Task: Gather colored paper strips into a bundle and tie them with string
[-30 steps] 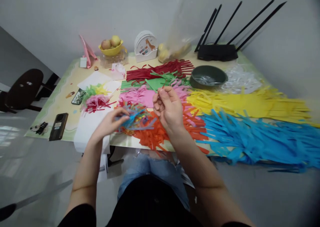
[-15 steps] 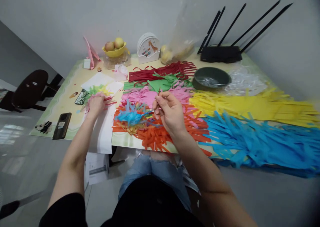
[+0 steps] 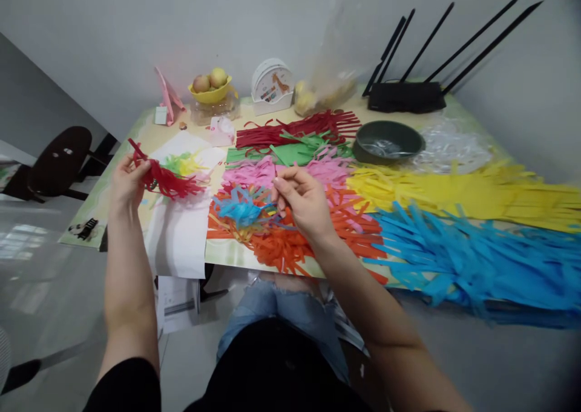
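A: Since 0.5 s ago our left hand (image 3: 126, 182) has lifted the red fringed bundle (image 3: 166, 181) off the tabletop (image 3: 227, 251); we judge it picked for working next.

B: Grip closed on its gathered end; the long axis runs rightward from the grip, strips fanning out. Our right hand (image 3: 303, 201) pinches a thin stick (image 3: 276, 176) above the blue bundle (image 3: 242, 209).

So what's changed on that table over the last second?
The left hand let go of the blue tuft, reached left and lifted a red tuft off the table. The right hand kept pinching its thin stick above the orange strips.
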Demonstrator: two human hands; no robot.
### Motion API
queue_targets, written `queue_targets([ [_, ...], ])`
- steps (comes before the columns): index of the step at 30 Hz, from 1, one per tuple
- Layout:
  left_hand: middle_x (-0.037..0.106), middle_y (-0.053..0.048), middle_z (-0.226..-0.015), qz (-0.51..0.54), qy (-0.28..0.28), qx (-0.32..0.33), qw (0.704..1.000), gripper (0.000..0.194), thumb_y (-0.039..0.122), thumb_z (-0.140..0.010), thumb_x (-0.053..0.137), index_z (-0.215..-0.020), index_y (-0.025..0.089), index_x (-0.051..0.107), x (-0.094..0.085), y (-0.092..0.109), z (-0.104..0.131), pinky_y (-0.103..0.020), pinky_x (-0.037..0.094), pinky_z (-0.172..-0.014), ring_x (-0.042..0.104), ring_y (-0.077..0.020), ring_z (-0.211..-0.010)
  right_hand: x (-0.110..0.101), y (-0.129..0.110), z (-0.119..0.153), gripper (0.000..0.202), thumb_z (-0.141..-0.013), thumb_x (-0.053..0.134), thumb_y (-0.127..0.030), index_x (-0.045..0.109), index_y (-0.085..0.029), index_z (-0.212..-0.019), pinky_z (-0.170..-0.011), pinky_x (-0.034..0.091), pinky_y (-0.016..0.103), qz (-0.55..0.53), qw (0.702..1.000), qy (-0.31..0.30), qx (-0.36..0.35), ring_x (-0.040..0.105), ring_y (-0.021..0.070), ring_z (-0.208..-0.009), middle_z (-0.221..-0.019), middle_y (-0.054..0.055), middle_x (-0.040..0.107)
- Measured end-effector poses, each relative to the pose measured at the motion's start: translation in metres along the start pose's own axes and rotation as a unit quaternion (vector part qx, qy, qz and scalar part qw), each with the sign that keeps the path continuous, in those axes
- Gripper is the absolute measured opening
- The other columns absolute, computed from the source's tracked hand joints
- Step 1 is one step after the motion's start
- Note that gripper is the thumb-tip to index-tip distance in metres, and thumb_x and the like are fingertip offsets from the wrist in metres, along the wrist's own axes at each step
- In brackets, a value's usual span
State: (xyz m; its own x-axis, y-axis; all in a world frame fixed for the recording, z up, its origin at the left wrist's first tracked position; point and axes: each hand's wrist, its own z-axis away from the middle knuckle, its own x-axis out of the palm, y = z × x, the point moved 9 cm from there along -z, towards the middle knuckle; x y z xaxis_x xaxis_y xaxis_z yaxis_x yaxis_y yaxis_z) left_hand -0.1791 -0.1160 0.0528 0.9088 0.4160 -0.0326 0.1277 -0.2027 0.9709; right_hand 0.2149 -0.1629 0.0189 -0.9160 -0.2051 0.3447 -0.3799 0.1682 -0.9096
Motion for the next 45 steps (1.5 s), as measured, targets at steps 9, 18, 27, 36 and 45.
queue_targets([
  [9, 0.071, -0.002, -0.080, -0.031, -0.196, -0.055, 0.979, 0.039, 0.033, -0.070, 0.084, -0.105, 0.019, 0.072, 0.127, 0.025, 0.122, -0.023, 0.053, -0.061, 0.065, -0.0134, -0.065, 0.033, -0.008, -0.006, 0.022, -0.086, 0.065, -0.042, 0.062, -0.020, -0.087, -0.054, 0.042, 0.023, 0.142, 0.987, -0.064, -0.046, 0.054, 0.0095, -0.053, -0.063, -0.004, 0.059],
  [18, 0.066, 0.002, -0.069, 0.175, -0.266, -0.143, 0.937, 0.041, 0.031, -0.071, 0.084, -0.107, 0.023, 0.065, 0.171, 0.010, 0.155, -0.020, 0.043, -0.052, 0.053, -0.0080, -0.051, 0.031, -0.020, 0.006, 0.016, -0.088, 0.063, -0.034, 0.067, -0.019, -0.087, -0.051, 0.036, 0.023, 0.187, 0.979, -0.055, -0.055, 0.051, 0.0095, -0.052, -0.063, -0.002, 0.063],
  [27, 0.063, 0.004, -0.066, 0.218, -0.267, -0.158, 0.925, 0.037, 0.029, -0.071, 0.084, -0.103, 0.022, 0.066, 0.177, 0.014, 0.162, -0.021, 0.046, -0.056, 0.048, -0.0059, -0.049, 0.029, -0.024, 0.009, 0.016, -0.088, 0.063, -0.032, 0.067, -0.017, -0.083, -0.057, 0.040, 0.022, 0.224, 0.971, -0.062, -0.049, 0.055, 0.0100, -0.058, -0.069, 0.000, 0.068],
  [36, 0.069, 0.000, -0.072, 0.100, -0.232, -0.099, 0.962, 0.031, 0.033, -0.072, 0.085, -0.095, 0.020, 0.069, 0.167, 0.016, 0.160, -0.021, 0.052, -0.057, 0.064, -0.0123, -0.060, 0.026, -0.021, 0.005, 0.015, -0.087, 0.064, -0.030, 0.065, -0.017, -0.081, -0.053, 0.040, 0.020, 0.189, 0.980, -0.063, -0.018, 0.055, 0.0084, -0.054, -0.062, -0.002, 0.063],
  [45, 0.077, -0.007, -0.091, -0.130, -0.283, 0.073, 0.948, 0.017, 0.032, -0.084, 0.073, -0.095, 0.021, 0.077, 0.172, 0.037, 0.175, -0.031, 0.055, -0.078, 0.071, -0.0204, -0.080, 0.027, 0.014, 0.002, 0.034, -0.074, 0.079, -0.046, 0.063, -0.017, -0.083, -0.035, 0.036, 0.016, 0.018, 0.982, -0.142, 0.120, 0.046, 0.0045, -0.038, -0.056, -0.006, 0.059],
])
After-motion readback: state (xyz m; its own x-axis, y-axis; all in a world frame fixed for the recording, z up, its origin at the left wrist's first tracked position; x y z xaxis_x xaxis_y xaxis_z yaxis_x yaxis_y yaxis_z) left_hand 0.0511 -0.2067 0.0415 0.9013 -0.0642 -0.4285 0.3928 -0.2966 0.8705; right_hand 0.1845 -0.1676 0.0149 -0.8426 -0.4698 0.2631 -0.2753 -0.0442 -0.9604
